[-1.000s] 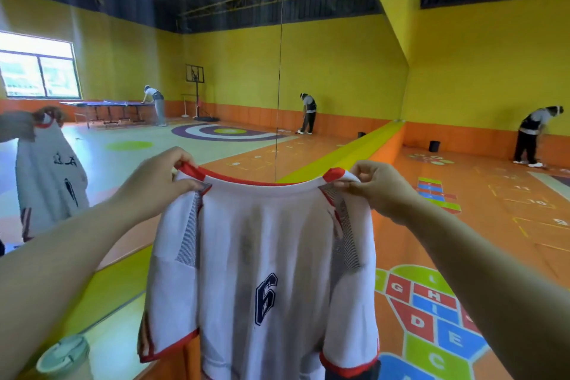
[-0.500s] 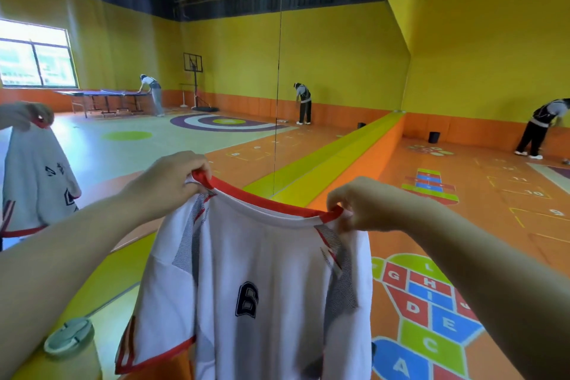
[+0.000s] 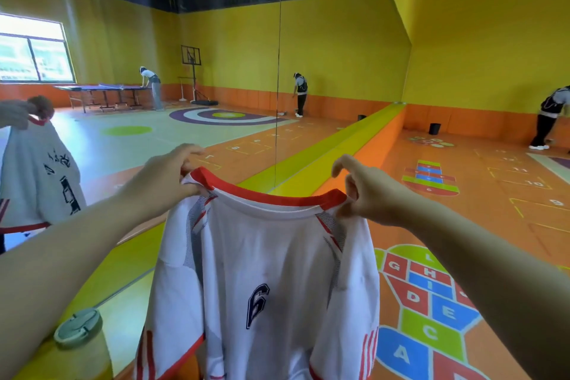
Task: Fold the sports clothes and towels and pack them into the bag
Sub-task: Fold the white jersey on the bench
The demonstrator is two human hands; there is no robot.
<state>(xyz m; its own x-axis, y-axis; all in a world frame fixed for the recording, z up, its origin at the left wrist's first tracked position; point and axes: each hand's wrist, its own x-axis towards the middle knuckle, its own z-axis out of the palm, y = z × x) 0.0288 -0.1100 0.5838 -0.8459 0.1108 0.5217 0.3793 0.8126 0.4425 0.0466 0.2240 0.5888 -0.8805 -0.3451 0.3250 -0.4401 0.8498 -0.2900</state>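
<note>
fig. white number 6 jersey (image 3: 268, 271) held up by its red collar

as i watch from my remote station, left to right: a lidded bottle (image 3: 81, 345) stands at lower left; the left hand (image 3: 160, 177) has its fingers curled round the collar's left end; the jersey hangs in the air between both hands; the right hand (image 3: 370, 194) pinches the collar's right end with thumb and lower fingers, forefinger raised and bent; a lettered hopscotch (image 3: 428, 311) marks the orange floor at right
</note>
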